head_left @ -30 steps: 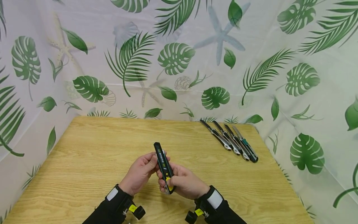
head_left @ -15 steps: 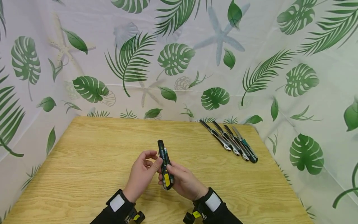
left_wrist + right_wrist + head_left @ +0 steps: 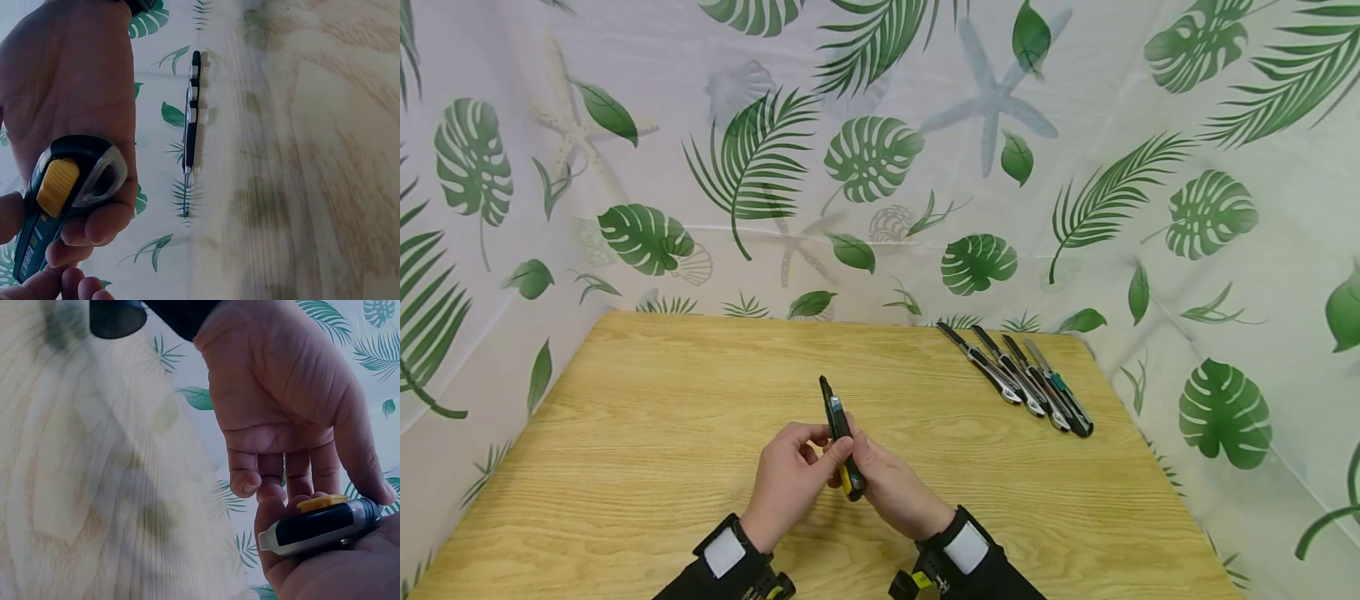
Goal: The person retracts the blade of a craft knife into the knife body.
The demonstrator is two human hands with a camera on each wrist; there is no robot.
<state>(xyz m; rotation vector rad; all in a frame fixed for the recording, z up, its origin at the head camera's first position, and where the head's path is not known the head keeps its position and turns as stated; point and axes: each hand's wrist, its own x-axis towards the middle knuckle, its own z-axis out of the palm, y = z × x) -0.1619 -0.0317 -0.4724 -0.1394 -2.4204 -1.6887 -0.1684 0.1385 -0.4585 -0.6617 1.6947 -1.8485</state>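
Observation:
A black utility knife (image 3: pixel 841 433) with a yellow slider stands tilted up between both hands above the table. My right hand (image 3: pixel 895 487) grips its lower end, thumb along the side and fingers curled round it. My left hand (image 3: pixel 793 475) pinches it from the other side, thumb across the body. The left wrist view shows the yellow slider (image 3: pixel 59 187) and a pale looped end cap facing the camera. In the right wrist view the left thumb (image 3: pixel 378 484) touches the knife (image 3: pixel 315 528) near its far end. Parts of the knife are hidden by fingers.
On the wooden table (image 3: pixel 647 417), at the back right, several utility knives (image 3: pixel 1018 379) lie side by side with blades out, one with a teal part. A leaf-printed cloth (image 3: pixel 872 158) hangs behind and at both sides. A camera is strapped to each wrist.
The knife has turned from its broad face to a narrower side, hiding most of the yellow slider. My left hand has shifted slightly right, its thumb now across the knife.

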